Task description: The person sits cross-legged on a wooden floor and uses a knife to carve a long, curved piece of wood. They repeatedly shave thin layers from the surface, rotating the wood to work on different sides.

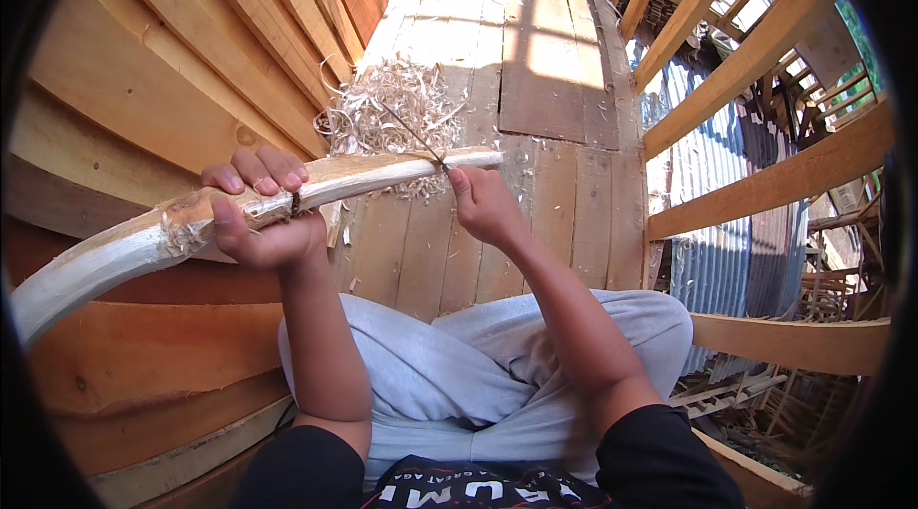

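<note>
A long curved pole of pale, peeled wood (373,180) runs from the lower left to the middle, its narrow end pointing right. My left hand (273,222) is wrapped round it, next to a small dark band (295,204) and some frayed bark or fibres. In my closed right hand (490,206) is a knife, its thin dark blade (411,131) lying across the pole near the narrow end and pointing away to the far left. The knife's handle is mostly hidden by my fingers. Beyond the pole lies a heap of curled wood shavings (387,112).
Wooden boards (153,107) line the left side, close to my left hand. Under the pole is a plank floor (421,251) with scattered shavings. A wooden railing (765,188) borders the right, with corrugated metal sheets (712,265) and stacked timber below. My crossed legs (440,365) are in front.
</note>
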A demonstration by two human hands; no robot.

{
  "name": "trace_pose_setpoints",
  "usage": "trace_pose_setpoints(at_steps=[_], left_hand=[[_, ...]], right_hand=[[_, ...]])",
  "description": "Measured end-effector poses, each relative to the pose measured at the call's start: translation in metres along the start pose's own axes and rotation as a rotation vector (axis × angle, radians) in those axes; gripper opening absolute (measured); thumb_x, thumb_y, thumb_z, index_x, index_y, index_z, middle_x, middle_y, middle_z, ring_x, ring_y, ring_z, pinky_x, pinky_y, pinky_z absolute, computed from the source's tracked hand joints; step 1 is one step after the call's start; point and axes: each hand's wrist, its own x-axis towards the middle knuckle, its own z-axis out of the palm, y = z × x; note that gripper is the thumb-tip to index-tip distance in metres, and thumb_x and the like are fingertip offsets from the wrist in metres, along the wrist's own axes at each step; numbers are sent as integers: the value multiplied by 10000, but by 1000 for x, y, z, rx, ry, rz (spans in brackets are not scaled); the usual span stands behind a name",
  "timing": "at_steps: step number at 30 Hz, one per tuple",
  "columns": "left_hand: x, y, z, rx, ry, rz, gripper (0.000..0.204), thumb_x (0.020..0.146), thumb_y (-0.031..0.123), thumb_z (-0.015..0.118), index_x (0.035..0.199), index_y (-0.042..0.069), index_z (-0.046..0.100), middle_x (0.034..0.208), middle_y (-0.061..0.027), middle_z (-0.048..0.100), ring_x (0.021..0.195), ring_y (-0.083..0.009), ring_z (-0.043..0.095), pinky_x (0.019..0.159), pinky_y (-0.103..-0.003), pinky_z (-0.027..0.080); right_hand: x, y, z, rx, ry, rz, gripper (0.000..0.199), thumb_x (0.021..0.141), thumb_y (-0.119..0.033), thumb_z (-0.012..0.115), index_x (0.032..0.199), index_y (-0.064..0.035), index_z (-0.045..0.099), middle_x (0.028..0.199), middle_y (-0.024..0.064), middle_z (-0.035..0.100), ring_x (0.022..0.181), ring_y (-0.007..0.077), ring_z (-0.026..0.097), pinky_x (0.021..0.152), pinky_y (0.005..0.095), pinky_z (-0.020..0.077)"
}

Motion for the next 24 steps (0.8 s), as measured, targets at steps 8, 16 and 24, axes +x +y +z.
trace_pose_setpoints(at_steps=[8, 16, 24], left_hand=[[0, 3, -7, 19, -18, 7, 309, 791, 385, 562, 812, 126, 393, 607, -23, 402, 509, -153, 428, 497, -284, 401], [2, 5, -13, 12, -60, -6, 283, 796, 365, 561, 816, 131, 404, 604, -27, 411, 511, -154, 431, 512, -288, 404], [3, 1, -8, 7, -33, -2, 287, 794, 357, 568, 820, 123, 405, 606, -29, 412, 508, -151, 434, 502, -284, 410]], right_hand=[[-20, -43, -3, -9, -29, 51, 358, 963, -272, 406, 753, 2, 500, 625, 269, 537, 628, 468, 539, 573, 554, 389], [-23, -53, -7, -67, -30, 2, 365, 956, -271, 414, 733, 0, 517, 627, 257, 565, 629, 459, 566, 604, 533, 439], [-2, -10, 2, -75, 5, 28, 354, 962, -286, 394, 779, -10, 519, 631, 253, 561, 630, 449, 564, 582, 534, 423]])
